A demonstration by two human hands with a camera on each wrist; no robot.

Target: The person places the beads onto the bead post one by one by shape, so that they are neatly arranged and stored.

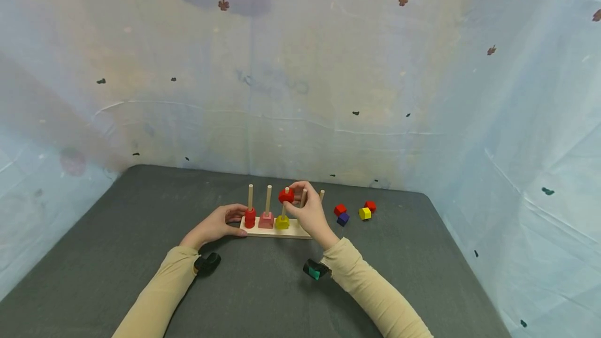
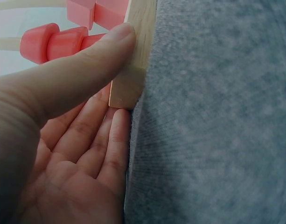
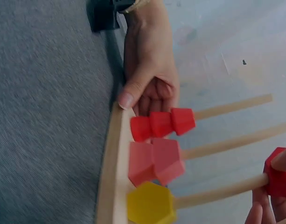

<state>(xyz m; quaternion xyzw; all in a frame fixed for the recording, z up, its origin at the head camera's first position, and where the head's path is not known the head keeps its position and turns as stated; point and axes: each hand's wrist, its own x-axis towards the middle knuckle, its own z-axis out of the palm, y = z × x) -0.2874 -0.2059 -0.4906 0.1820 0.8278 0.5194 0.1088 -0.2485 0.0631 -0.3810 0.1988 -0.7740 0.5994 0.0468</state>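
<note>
A wooden peg stand (image 1: 296, 231) with upright pegs lies across the grey table. My left hand (image 1: 217, 225) grips its left end, thumb on the front edge and fingers behind, as the left wrist view shows. Red beads (image 3: 161, 123) are stacked on the leftmost peg, pink blocks (image 1: 266, 220) on the one beside it. A yellow block (image 1: 282, 222) sits low on the third peg. Near that peg's top, my right hand (image 1: 307, 214) pinches a red block (image 1: 286, 195), and the peg's tip shows through it. The right hand partly hides the stand's right end.
To the right of the stand lie loose blocks: a red one (image 1: 340, 209) touching a dark blue one (image 1: 343, 219), and a yellow one (image 1: 364, 214) beside another red one (image 1: 371, 206). A patterned sheet (image 1: 300, 93) hangs behind the table.
</note>
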